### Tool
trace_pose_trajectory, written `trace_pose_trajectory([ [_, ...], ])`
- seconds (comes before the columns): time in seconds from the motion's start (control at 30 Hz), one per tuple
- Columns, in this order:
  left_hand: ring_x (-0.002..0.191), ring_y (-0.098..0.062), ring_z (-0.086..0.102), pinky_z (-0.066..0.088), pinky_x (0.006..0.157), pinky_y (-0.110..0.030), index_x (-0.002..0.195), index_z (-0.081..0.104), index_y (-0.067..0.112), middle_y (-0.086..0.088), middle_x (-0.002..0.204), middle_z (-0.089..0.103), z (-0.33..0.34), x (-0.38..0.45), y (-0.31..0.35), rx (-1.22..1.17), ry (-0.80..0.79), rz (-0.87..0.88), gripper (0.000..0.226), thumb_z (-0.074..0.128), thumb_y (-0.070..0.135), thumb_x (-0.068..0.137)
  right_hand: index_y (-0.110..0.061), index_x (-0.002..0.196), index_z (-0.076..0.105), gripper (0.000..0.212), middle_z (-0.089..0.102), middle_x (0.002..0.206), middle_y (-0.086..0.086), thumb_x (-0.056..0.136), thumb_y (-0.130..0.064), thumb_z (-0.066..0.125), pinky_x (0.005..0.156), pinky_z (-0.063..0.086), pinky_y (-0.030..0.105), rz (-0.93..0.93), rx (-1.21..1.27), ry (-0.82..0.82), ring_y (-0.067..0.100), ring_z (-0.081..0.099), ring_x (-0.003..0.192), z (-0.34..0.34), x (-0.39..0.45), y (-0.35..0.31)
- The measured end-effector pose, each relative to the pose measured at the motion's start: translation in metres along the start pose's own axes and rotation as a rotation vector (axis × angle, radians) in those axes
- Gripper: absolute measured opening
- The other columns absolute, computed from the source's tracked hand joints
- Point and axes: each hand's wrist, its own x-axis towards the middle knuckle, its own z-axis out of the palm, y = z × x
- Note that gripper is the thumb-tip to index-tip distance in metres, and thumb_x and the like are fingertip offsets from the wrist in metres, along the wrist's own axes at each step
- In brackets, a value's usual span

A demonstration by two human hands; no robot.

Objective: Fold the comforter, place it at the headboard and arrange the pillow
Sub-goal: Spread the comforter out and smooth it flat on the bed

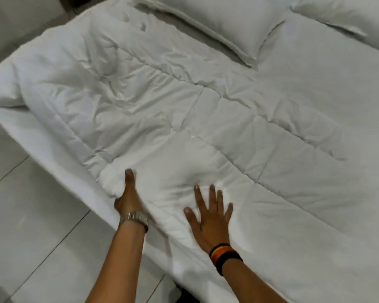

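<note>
A white quilted comforter (184, 110) lies spread and wrinkled over the bed. My left hand (128, 195), with a metal watch on the wrist, grips the comforter's near edge, thumb on top and fingers tucked under the fabric. My right hand (210, 215), with a striped wristband, lies flat on the comforter with fingers spread, just right of the left hand. A white pillow (223, 25) rests at the top of the bed, and part of a second pillow (346, 12) shows at the top right.
The white mattress side (59, 162) runs diagonally along the left. Pale floor tiles (31, 226) fill the lower left. A dark strip (70, 5) shows beyond the bed's far left corner.
</note>
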Motion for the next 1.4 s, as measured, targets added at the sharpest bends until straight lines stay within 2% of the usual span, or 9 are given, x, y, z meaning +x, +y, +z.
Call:
trace_pose_trajectory([
  [0.2,0.111,-0.033,0.066,0.054,0.097,-0.039,0.106,0.061,0.006,-0.012,0.121,0.065,-0.071,0.003,0.015,0.015,-0.069,-0.116,0.090,0.078,0.082,0.061,-0.053,0.162,-0.013,0.087,-0.026,0.175,0.000,0.085,-0.089,0.005,0.123,-0.016,0.067,0.166,0.021,-0.191,0.027,-0.025,0.160,0.002,-0.018,-0.029],
  [0.37,0.145,-0.040,0.043,0.034,0.119,-0.056,0.163,0.019,0.015,-0.015,0.165,0.034,-0.090,0.032,0.092,0.210,-0.154,0.023,0.149,0.070,0.096,0.049,-0.047,0.166,-0.004,0.077,-0.019,0.176,0.005,0.101,-0.076,0.026,0.124,-0.015,0.066,0.106,0.132,0.004,0.027,-0.019,0.162,-0.023,0.005,-0.095],
  [0.47,0.152,-0.037,0.032,0.024,0.123,-0.052,0.166,0.004,0.016,-0.014,0.169,0.025,-0.084,0.038,0.152,0.245,-0.184,0.199,0.132,0.073,0.079,0.072,-0.046,0.167,-0.002,0.077,-0.017,0.177,0.005,0.101,-0.076,0.026,0.125,-0.014,0.065,0.038,0.193,0.116,0.027,-0.019,0.162,-0.033,0.033,-0.148],
  [0.7,0.159,-0.038,0.010,0.012,0.125,-0.059,0.165,-0.009,0.012,-0.015,0.174,-0.001,-0.005,0.132,0.267,-0.068,-0.129,0.104,0.167,0.071,0.095,0.043,-0.047,0.166,-0.004,0.082,-0.016,0.177,0.005,0.095,-0.082,0.019,0.125,-0.015,0.065,0.046,0.209,0.211,0.028,-0.018,0.162,-0.024,0.116,-0.227],
  [0.8,0.154,-0.035,0.026,0.026,0.120,-0.057,0.165,0.001,0.017,-0.011,0.172,0.016,0.021,0.185,0.303,-0.070,-0.116,0.037,0.146,0.087,0.071,0.061,-0.047,0.165,-0.009,0.084,-0.017,0.177,0.008,0.095,-0.084,0.018,0.122,-0.019,0.068,0.121,0.139,0.170,0.029,-0.018,0.162,-0.004,0.172,-0.257],
  [0.97,0.097,-0.016,0.072,0.058,0.092,-0.033,0.128,0.064,0.011,-0.001,0.122,0.072,0.043,0.224,0.354,-0.001,-0.337,0.098,0.090,0.099,0.050,0.055,-0.055,0.160,-0.018,0.094,-0.021,0.175,0.011,0.078,-0.097,0.003,0.121,-0.020,0.068,0.308,0.285,0.144,0.032,-0.021,0.161,0.016,0.244,-0.336],
  [1.2,0.102,-0.020,0.075,0.060,0.087,-0.035,0.120,0.069,0.015,0.005,0.114,0.076,-0.045,0.231,0.388,0.036,-0.460,0.171,0.061,0.089,0.046,0.072,-0.058,0.162,-0.003,0.087,-0.007,0.178,0.002,0.085,-0.097,0.007,0.126,-0.015,0.062,0.220,0.338,0.336,0.021,-0.009,0.163,0.019,0.219,-0.402],
  [1.3,0.104,-0.029,0.072,0.057,0.096,-0.054,0.130,0.064,0.012,-0.006,0.128,0.071,-0.102,0.271,0.360,0.187,-0.444,-0.090,0.107,0.094,0.072,0.046,-0.058,0.161,-0.006,0.103,-0.014,0.177,0.004,0.069,-0.104,-0.007,0.122,-0.015,0.069,0.366,0.182,0.006,0.024,-0.015,0.163,0.060,0.195,-0.401],
  [1.4,0.117,-0.037,0.066,0.054,0.097,-0.061,0.153,0.042,0.011,-0.015,0.143,0.060,-0.136,0.330,0.362,0.277,-0.390,-0.155,0.155,0.091,0.081,0.024,-0.053,0.163,-0.003,0.124,-0.017,0.177,0.006,0.053,-0.107,-0.018,0.122,-0.013,0.070,0.451,0.242,0.046,0.028,-0.017,0.162,0.067,0.210,-0.418],
])
